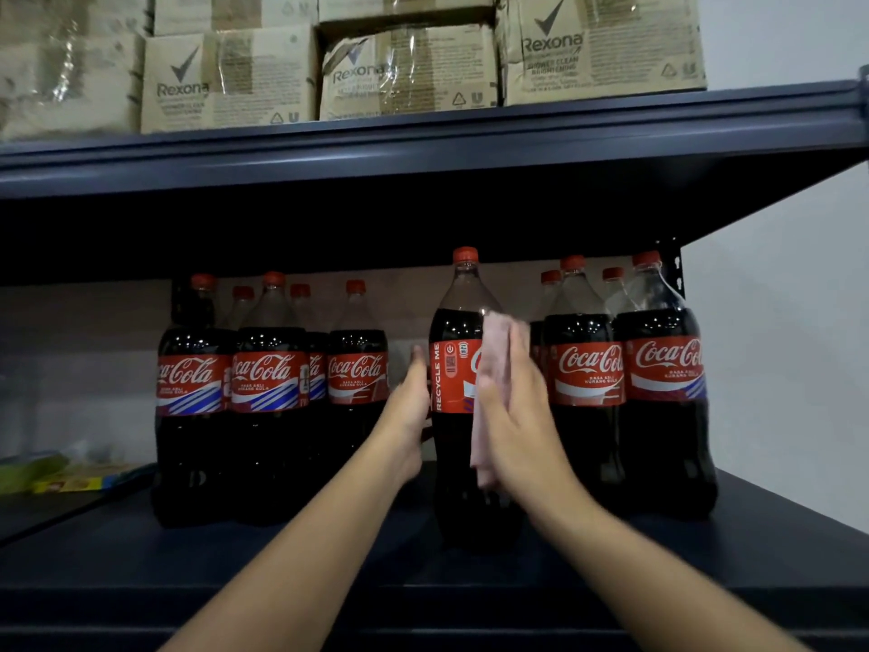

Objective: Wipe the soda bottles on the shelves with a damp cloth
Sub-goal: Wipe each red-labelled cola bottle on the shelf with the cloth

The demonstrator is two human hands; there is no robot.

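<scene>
A large cola bottle (454, 369) with a red cap stands forward on the dark shelf (329, 557), its label turned sideways. My left hand (414, 407) grips its left side around the label. My right hand (512, 407) presses a pink cloth (493, 369) flat against the bottle's right front, fingers straight. Several more cola bottles stand behind: one group at the left (268, 383) and another at the right (658, 369).
An upper shelf (423, 143) overhangs the bottles and carries several cardboard boxes (409, 68). Yellow and green packets (61, 477) lie at the far left of the lower shelf. A white wall is to the right.
</scene>
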